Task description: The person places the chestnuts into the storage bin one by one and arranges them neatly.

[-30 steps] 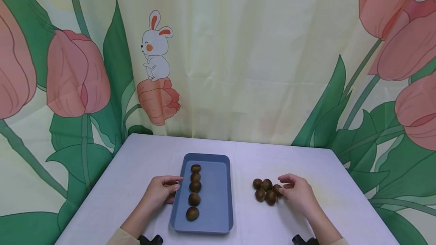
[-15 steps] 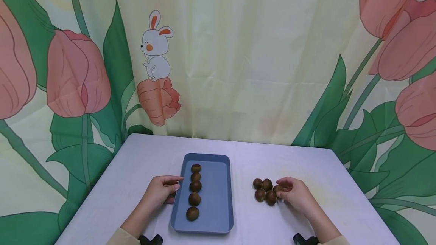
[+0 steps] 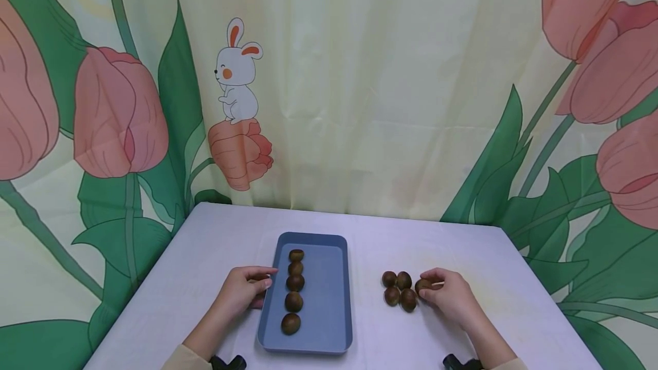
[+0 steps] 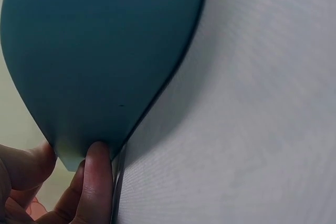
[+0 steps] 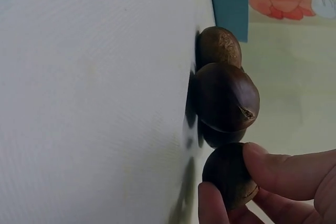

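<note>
My left hand (image 3: 239, 293) holds the left side of a blue-grey rectangular tray (image 3: 329, 290). In the left wrist view, one digit lies at the rim and a fingertip (image 4: 97, 177) presses the outer wall. Several brown chestnuts (image 3: 293, 301) stand in a lengthwise column in the tray's left half. To the right of the tray, my right hand (image 3: 452, 296) pinches a chestnut (image 5: 228, 174) between thumb and fingers. That chestnut is right beside a small cluster of several others (image 3: 404, 280) on the table. The right wrist view shows the cluster overlapping, a glossy one (image 5: 226, 95) nearest.
A white cloth covers the table (image 3: 370, 324). Behind it hangs a curtain (image 3: 360, 130) printed with tulips and a rabbit. Black wrist mounts (image 3: 228, 362) show below the hands at the lower edge of the head view.
My right fingers have closed around the rightmost chestnut and drawn it slightly away from the cluster. My left hand, the tray and the chestnuts in it have stayed in place.
</note>
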